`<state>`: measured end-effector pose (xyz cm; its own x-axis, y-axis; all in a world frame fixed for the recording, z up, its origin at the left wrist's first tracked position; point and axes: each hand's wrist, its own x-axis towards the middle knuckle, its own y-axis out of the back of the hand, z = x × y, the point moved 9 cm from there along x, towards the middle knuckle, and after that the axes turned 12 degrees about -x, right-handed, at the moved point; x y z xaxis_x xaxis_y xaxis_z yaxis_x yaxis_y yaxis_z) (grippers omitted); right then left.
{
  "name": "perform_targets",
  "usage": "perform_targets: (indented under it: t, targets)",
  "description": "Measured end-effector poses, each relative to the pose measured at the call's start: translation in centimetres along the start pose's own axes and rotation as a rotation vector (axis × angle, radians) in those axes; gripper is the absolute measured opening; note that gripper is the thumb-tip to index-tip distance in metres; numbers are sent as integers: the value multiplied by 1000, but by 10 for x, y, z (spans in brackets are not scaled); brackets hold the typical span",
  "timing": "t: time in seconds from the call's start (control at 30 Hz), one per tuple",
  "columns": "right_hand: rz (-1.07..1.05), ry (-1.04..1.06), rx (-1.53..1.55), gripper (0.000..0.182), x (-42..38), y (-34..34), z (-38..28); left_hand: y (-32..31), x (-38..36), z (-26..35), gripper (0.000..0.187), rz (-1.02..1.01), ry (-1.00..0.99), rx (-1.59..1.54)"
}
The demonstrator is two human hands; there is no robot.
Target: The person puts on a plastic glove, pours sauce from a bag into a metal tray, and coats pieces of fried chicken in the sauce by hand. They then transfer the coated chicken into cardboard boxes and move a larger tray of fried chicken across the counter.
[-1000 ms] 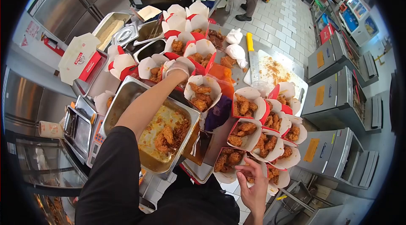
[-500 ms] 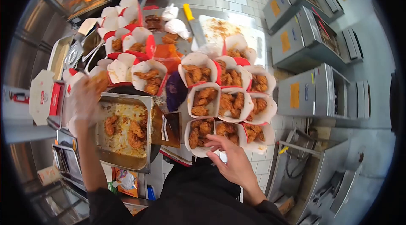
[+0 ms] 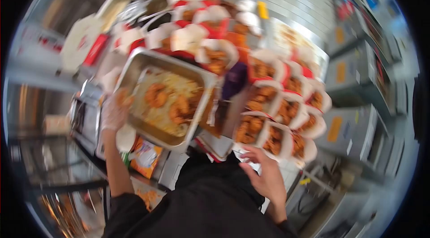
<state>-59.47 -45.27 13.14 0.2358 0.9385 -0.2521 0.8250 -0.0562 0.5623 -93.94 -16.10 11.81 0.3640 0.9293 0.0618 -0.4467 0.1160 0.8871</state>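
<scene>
My left hand (image 3: 114,116), in a clear glove, is at the left rim of a deep steel pan (image 3: 191,136). A golden-brown piece of fried chicken (image 3: 124,98), blurred by motion, is gripped in its fingers. Inside the pan lie another fried chicken piece (image 3: 156,95) and a larger one (image 3: 180,110), among crumbs and oil. My right hand (image 3: 267,176) is bare, with thumb and fingers apart and nothing in them. It hovers at the near side of several white and red cartons filled with chicken, closest to the front carton (image 3: 249,131).
More cartons (image 3: 186,38) stand behind the pan. A yellow-handled knife (image 3: 263,10) lies near a stained white cutting board (image 3: 291,36). Steel trays (image 3: 87,112) sit at left, and grey metal units (image 3: 349,130) line the right side. A person's foot shows far back.
My view has swung left, so the pan and cartons appear farther right. My left hand has come down from above the pan's far left corner to its left rim, still with the chicken.
</scene>
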Motion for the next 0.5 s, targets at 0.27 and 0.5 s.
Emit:
perform_targets:
  t: [0.27,0.5]
  targets:
    - [-80,109,-103,36,11,-29,-22,-18,9,14,44,-122,138,-284]
    - [-358,322,-12,32,37,-89,-113,12,-80,17,68,373,85,-1069]
